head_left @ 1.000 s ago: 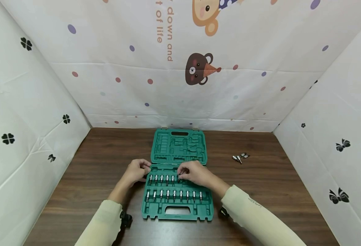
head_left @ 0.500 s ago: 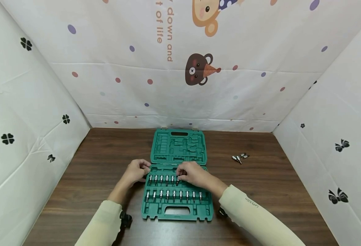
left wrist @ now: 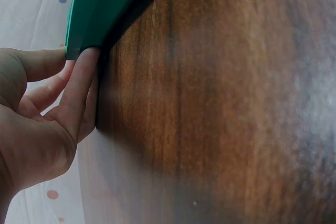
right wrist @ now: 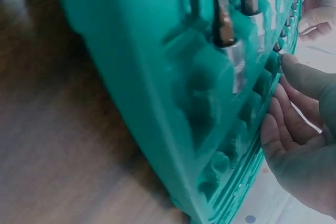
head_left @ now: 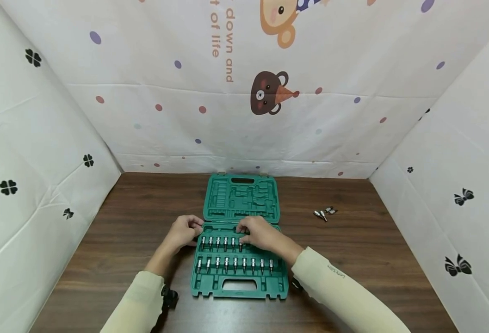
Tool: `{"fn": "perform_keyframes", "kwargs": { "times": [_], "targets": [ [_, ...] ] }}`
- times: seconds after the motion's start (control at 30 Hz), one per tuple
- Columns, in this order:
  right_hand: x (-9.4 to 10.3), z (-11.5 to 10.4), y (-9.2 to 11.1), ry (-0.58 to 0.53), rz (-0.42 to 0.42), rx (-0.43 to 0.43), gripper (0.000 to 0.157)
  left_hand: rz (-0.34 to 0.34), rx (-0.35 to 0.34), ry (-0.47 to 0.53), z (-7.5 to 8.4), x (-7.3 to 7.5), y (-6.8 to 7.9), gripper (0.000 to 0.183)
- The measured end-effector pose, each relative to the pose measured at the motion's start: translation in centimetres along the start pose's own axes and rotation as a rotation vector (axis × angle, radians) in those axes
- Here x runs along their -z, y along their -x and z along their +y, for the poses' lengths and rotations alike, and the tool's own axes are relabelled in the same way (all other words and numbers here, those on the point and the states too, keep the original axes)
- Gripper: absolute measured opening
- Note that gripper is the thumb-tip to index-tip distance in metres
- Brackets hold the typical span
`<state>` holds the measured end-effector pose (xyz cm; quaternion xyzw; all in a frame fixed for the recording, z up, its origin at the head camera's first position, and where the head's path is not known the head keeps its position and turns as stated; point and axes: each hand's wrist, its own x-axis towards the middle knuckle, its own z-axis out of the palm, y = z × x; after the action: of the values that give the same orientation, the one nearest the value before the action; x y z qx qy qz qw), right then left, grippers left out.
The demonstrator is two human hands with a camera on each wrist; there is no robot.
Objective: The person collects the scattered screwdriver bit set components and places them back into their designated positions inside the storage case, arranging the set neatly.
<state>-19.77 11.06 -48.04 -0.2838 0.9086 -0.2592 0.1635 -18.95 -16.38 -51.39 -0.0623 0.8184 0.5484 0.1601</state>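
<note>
A green plastic socket-bit case (head_left: 204, 283) lies open on the wooden table, with two rows of silver bit sockets in its base. My left hand (head_left: 184, 230) pinches the upper left edge of that base; in the left wrist view the thumb and fingertips meet the green wall (left wrist: 105, 14). Over the upper row is my right hand (head_left: 262, 234), its thumb tip at the rightmost bit socket (head_left: 240, 247) there, which lies in its slot. The right wrist view shows the thumb (right wrist: 302, 74) at the row and the other fingers apart from it, at the case's far edge.
The case lid (head_left: 242, 198) leans back behind the base, toward the patterned cloth wall (head_left: 165, 134). Several loose bit sockets (head_left: 322, 215) lie on the table (head_left: 352, 254) to the right. Slots right of my right thumb hold nothing in the right wrist view.
The bit socket, pinched by my right hand earlier, now lies in the upper row. The right thumb and fingers have parted, and that hand has shifted slightly left. The left hand stays put.
</note>
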Motion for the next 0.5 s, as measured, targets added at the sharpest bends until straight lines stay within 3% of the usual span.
{"fn": "perform_keyframes", "kwargs": {
  "times": [0.5],
  "targets": [
    [0.80,-0.87,-0.66,0.006,-0.051,-0.066,0.019,-0.022,0.002,-0.002,0.34,0.03,0.08,0.017]
  ]
}}
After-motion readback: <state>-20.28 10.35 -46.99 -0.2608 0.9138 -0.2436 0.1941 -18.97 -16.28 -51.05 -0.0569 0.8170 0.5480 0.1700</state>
